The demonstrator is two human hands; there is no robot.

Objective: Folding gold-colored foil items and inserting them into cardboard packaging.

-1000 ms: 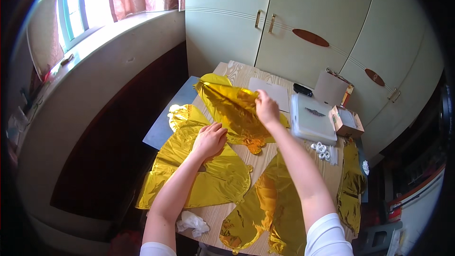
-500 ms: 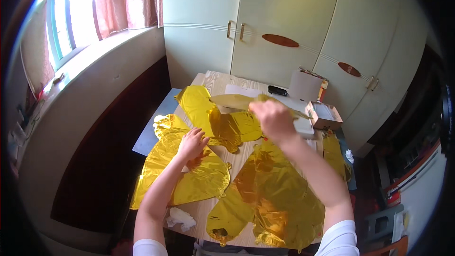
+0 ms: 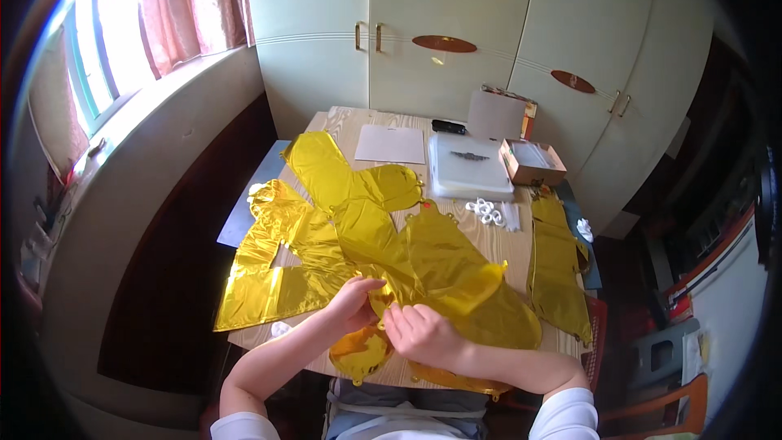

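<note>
Flat, uninflated gold foil balloons overlap across the wooden table in front of me. One foil balloon (image 3: pixel 371 232) stretches from the far left of the table toward my hands. My left hand (image 3: pixel 356 303) pinches its near edge, thumb and fingers closed on the foil. Right beside it, my right hand (image 3: pixel 425 336) is closed on the same edge, fingers curled in. A second foil balloon (image 3: pixel 273 285) lies wrinkled at the left, and a large foil sheet (image 3: pixel 481 310) spreads under and right of my right hand. How the pieces overlap beneath my hands is hidden.
At the back stand a translucent plastic box (image 3: pixel 444 183), a small cardboard box (image 3: pixel 533 171), a pale sheet (image 3: pixel 389 144) and a black object (image 3: pixel 449 126). White rings (image 3: pixel 486 212) lie near the right. Another gold foil piece (image 3: pixel 554 269) hangs toward the right edge. Cabinets rise behind.
My right hand has come down from the far side to the near edge, bringing foil along. My left hand has moved right and nearer, meeting it. The view has shifted slightly.
</note>
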